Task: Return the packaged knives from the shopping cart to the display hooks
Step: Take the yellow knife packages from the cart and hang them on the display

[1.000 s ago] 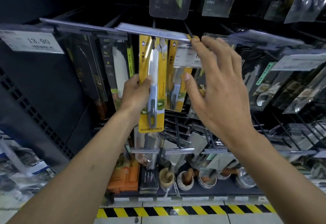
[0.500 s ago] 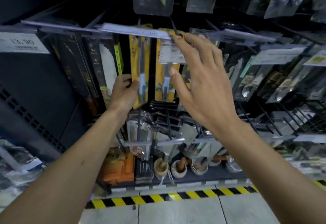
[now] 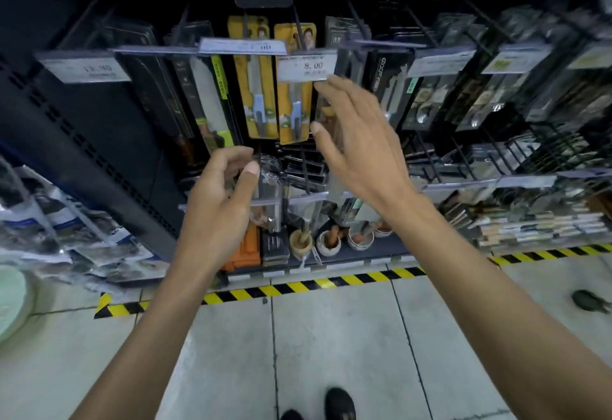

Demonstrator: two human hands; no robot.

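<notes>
Both our hands have dropped away from the rack (image 3: 109, 141). We see the yellow knife pack (image 3: 256, 88) hanging upright on its hook (image 3: 245, 26), straight above our left hand (image 3: 222, 197). That hand and our right hand (image 3: 359, 144) are slack and hold nothing.

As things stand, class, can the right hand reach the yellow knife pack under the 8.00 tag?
Probably yes: the open right hand hangs just beside the yellow knife pack, nothing between them.

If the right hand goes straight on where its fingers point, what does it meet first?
Most likely the 8.00 price tag, just beyond the fingertips of the right hand, with a yellow packaged knife hanging behind it. Depth is hard to judge.
</notes>
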